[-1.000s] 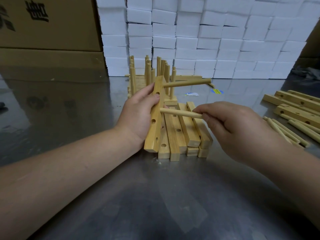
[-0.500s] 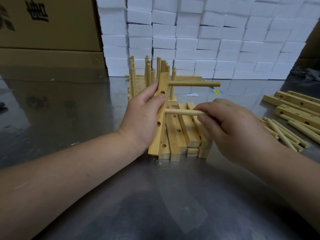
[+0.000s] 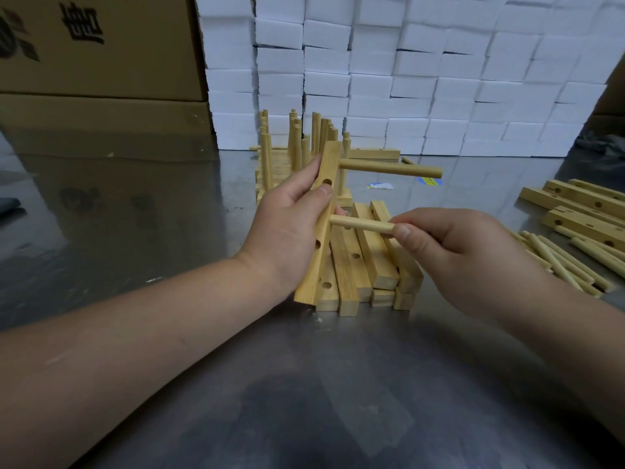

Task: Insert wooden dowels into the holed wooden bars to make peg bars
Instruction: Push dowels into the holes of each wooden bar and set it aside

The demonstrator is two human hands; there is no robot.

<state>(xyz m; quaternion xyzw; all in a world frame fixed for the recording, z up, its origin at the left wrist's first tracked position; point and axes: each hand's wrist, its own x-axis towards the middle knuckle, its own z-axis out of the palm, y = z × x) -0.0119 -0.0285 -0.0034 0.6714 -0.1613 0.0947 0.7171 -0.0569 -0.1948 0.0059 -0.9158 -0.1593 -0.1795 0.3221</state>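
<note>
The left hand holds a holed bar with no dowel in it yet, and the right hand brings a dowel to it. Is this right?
No: in the head view the bar in the left hand already carries one dowel near its top. The right hand brings a second dowel.

This looks like a small assembly workshop. There is a steel tabletop [image 3: 338, 401], a wall of stacked white boxes [image 3: 406, 79] across the top of the frame, printed cartons [image 3: 101, 45] at upper left, and batches of holed bars [image 3: 581, 211] and loose dowels [image 3: 561, 262] piled at the right edge.
</note>
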